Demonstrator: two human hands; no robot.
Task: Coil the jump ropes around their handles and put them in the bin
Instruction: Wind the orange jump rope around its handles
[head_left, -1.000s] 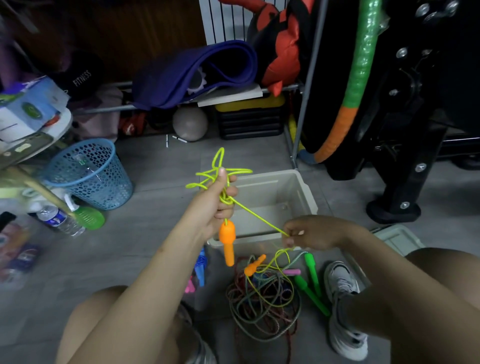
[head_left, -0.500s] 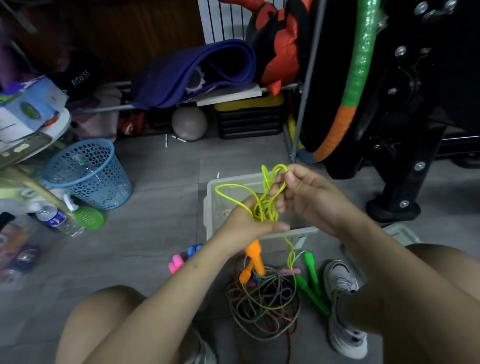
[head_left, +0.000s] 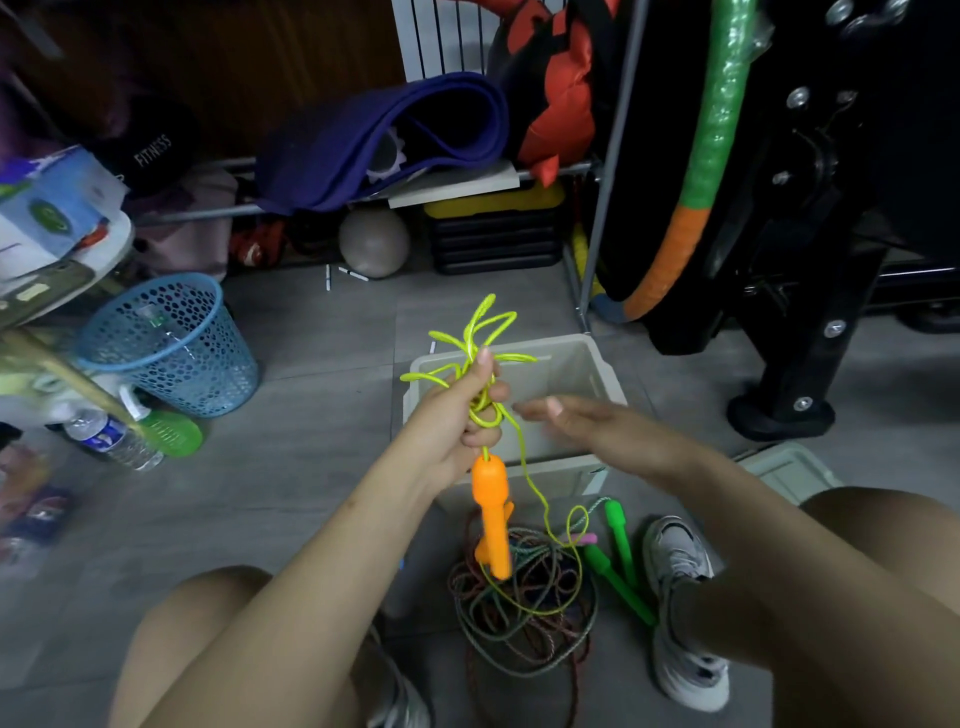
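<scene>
Since half a second ago the right hand (head_left: 582, 423) is letting go of the loops and drawing back to the right, while the left hand (head_left: 460, 415) is lifting the bundle higher over the bin (head_left: 587, 374). In the head view, the left hand's grip is closing round a bunch of yellow-green rope (head_left: 480, 358), thumb up, with loops sticking out above the fist and an orange handle (head_left: 491, 514) hanging straight down below it. The right hand is lying flat and relaxed just beside the bundle, fingers straight, holding nothing. A strand of the rope is trailing down to a tangled pile of ropes (head_left: 524, 603) on the floor, where two green handles (head_left: 615, 553) are resting beside a white shoe (head_left: 680, 613). The beige bin is sitting on the floor behind the hands.
</scene>
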